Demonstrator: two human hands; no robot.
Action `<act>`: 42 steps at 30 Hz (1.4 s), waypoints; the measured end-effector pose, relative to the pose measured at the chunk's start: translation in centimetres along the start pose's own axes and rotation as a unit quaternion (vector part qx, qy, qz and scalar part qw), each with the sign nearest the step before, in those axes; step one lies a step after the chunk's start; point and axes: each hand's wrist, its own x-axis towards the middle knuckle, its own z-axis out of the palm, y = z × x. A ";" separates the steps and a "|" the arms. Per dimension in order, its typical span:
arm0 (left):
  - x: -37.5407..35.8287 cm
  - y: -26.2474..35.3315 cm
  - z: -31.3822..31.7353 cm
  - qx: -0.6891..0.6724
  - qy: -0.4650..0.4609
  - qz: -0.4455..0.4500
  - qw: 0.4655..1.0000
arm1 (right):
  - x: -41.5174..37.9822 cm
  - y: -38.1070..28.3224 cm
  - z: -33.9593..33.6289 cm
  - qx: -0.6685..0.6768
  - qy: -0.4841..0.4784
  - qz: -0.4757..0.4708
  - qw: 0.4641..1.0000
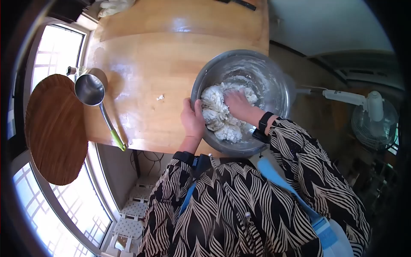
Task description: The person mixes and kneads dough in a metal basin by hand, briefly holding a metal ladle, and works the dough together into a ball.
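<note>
A large steel mixing bowl (pixel 278 73) sits at the table's front right edge, its inner wall smeared with flour. Inside it lies a rough, shaggy mass of white dough (pixel 217 110). My left hand (pixel 192 121) grips the bowl's left rim, thumb over the edge and the other fingers partly out of sight on the outside. My right hand (pixel 239 105) reaches into the bowl, its fingers sunk in the dough and mostly hidden by it.
A steel ladle (pixel 90 90) with a green handle end lies on the wooden table (pixel 150 64), left side. Nearby is a round wooden board (pixel 55 128). A dough scrap (pixel 160 97) lies mid-table. A knife (pixel 244 4) is at the far edge; a fan (pixel 374 115) stands right.
</note>
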 end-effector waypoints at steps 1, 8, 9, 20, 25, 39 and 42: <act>0.4 -0.3 -0.2 0.005 -0.004 0.004 1.000 | 0.3 -0.2 -0.4 0.001 -0.014 0.013 1.000; 6.5 -8.0 -6.8 0.241 0.071 0.013 0.968 | -3.3 -1.1 -3.8 0.093 -0.008 0.058 0.994; 7.2 -8.8 -7.4 0.288 0.076 0.067 0.952 | -3.7 -0.3 -4.8 0.117 -0.009 0.059 0.991; 8.9 -8.4 -7.3 0.319 -0.045 0.089 0.942 | 0.1 1.6 -0.7 0.171 0.040 0.224 0.959; 1.5 0.6 -5.5 0.029 -0.061 0.166 0.984 | -0.6 3.5 0.1 0.237 0.044 0.193 0.951; -6.9 -0.7 -0.2 -0.080 0.040 -0.109 0.990 | 6.8 -2.5 -2.2 0.242 -0.087 0.094 0.962; -7.1 -4.2 1.6 -0.020 0.082 -0.031 0.996 | 5.2 -3.8 -4.0 0.225 -0.104 -0.002 0.969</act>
